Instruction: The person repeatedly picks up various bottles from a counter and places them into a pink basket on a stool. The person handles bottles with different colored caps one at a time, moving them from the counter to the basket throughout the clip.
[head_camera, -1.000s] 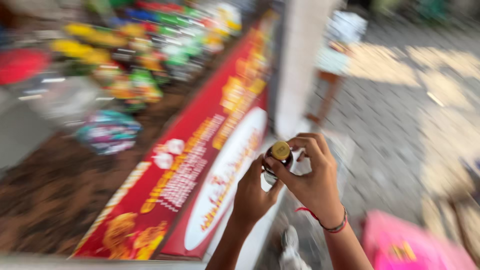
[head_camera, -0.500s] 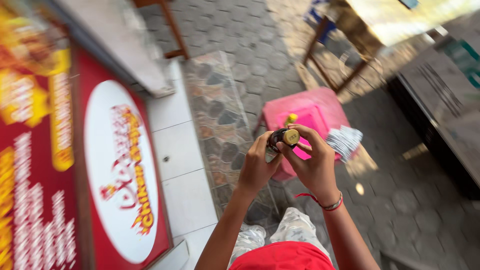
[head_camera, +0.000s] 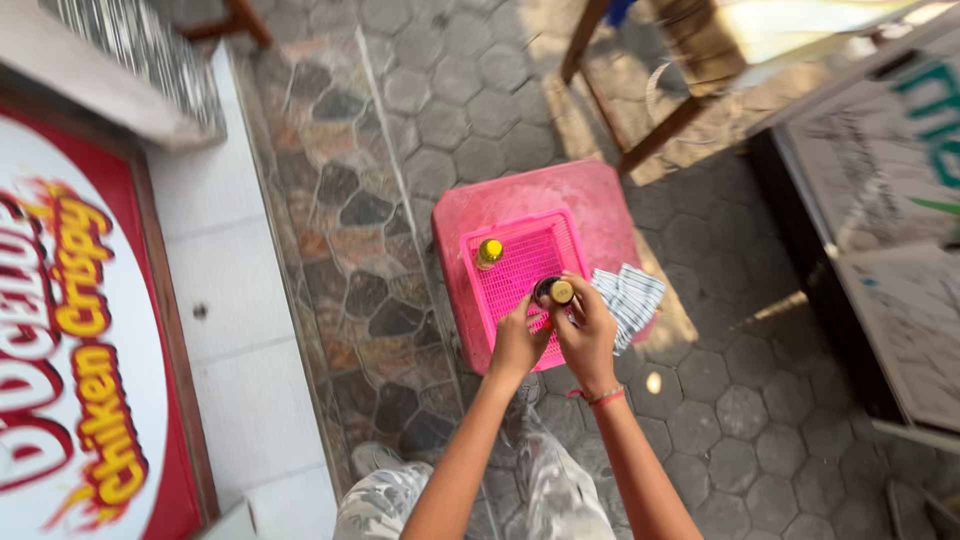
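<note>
The person is holding a small dark bottle with a yellow cap (head_camera: 553, 292) in both hands above a pink plastic mesh tray (head_camera: 520, 262), which is resting on a pink plastic stool (head_camera: 500, 205). The left hand (head_camera: 518, 343) is wrapping around the bottle's lower body, fingers closed on it, while the right hand (head_camera: 588, 330) is pinching at the cap. Whether the cap is loose or tight cannot be told. A second small bottle with a yellow cap (head_camera: 488, 252) is already standing upright in the tray, so the handling looks partly done, with the held bottle not yet set down. A striped blue-and-white cloth (head_camera: 630, 300) is lying at the stool's edge, just beside the right hand.
</note>
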